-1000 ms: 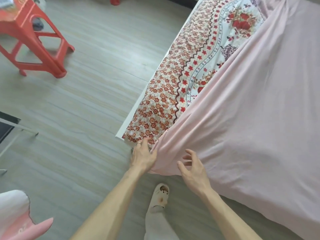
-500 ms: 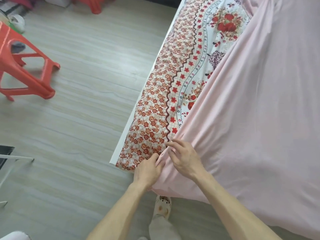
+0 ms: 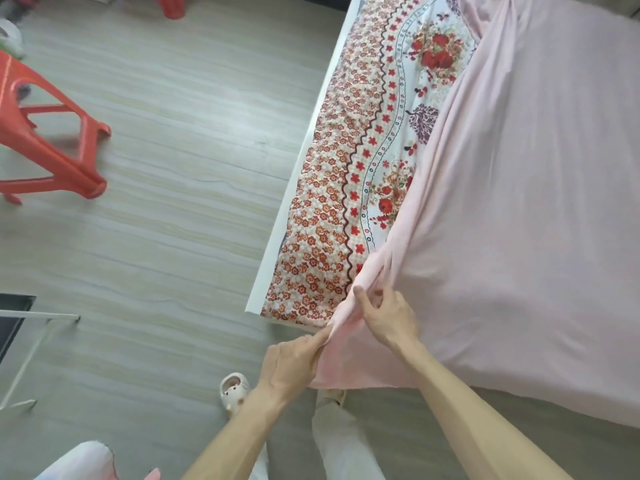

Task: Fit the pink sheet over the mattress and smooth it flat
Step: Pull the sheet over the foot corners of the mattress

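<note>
At the near corner of the floral-covered mattress (image 3: 325, 216), the left hand (image 3: 289, 363) pinches the hanging edge of the pink sheet (image 3: 519, 202) while the right hand (image 3: 389, 318) grips its gathered folds, the sheet covering the mattress's right portion.

pink sheet (image 3: 519, 237): runs off the frame at 12 and 3 o'clock, so its far edges are out of sight.
mattress (image 3: 332, 202): only a floral strip shows, at 12 o'clock; the rest lies under the sheet.
left hand (image 3: 291, 365): fingertips buried in the sheet's fold.
right hand (image 3: 388, 320): fingertips lost in the gathered cloth.
red stool (image 3: 52, 150): at 9 o'clock, blurred and cut by the edge.
slipper (image 3: 233, 393): at 7 o'clock, partly behind the left forearm (image 3: 225, 445).
pale pink thing (image 3: 79, 462): at 7 o'clock, cut off; cannot tell what it is.
</note>
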Motion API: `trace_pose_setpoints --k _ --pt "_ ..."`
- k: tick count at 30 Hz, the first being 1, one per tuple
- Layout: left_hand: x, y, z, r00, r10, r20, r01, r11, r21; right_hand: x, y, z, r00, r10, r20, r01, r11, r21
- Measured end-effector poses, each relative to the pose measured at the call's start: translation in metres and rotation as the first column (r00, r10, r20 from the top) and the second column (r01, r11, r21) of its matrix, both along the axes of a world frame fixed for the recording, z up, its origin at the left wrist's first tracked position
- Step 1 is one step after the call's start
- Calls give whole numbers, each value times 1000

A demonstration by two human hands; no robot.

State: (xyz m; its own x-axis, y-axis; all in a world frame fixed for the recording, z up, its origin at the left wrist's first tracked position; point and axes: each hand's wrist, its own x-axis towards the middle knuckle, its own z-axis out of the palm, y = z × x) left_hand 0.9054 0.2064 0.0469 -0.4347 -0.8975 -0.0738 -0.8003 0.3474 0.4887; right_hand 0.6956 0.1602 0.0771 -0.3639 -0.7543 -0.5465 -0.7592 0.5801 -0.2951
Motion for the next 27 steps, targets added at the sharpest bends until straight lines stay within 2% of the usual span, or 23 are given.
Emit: trace_pose_setpoints --k 2,3,5,8,9,10,13,15,18,20,21,23,27 --pt "7 4 17 985 -157 73 162 984 -73 26 2 23 999 -47 -20 44 990 -131" --pt "11 6 23 973 -204 111 216 971 -101 38 1 32 999 -18 -41 12 992 -123" --pt "25 9 39 949 -264 171 280 958 -71 59 4 48 998 -1 -67 2 1000 6" --pt "46 15 72 933 -293 209 282 956 79 76 13 60 980 -198 9 195 972 130" --pt "53 17 78 940 -272 206 242 957 159 80 18 65 963 -257 75 246 961 128" --pt "60 18 80 951 -254 177 192 932 307 85 23 70 947 -282 152 267 957 111" --pt "87 11 89 997 -68 35 31 773 634 105 46 95 895 -277 349 285 958 31" --pt "94 -8 104 995 83 -50 -22 694 719 119 64 113 873 -242 423 275 961 -19" --pt "86 -42 138 912 361 -195 -55 579 814 133 80 128 852 -199 484 257 965 -57" --pt "77 -57 161 841 490 -229 -17 447 894 142 88 136 839 -185 512 264 961 -87" --pt "73 -62 167 815 534 -223 -5 392 920 146 91 139 837 -171 519 261 959 -106" --pt "68 -64 172 808 556 -195 -9 342 940 153 97 147 841 -147 521 250 959 -132" --pt "64 -51 168 822 548 -153 -44 330 943 162 108 151 849 -129 512 237 959 -152"
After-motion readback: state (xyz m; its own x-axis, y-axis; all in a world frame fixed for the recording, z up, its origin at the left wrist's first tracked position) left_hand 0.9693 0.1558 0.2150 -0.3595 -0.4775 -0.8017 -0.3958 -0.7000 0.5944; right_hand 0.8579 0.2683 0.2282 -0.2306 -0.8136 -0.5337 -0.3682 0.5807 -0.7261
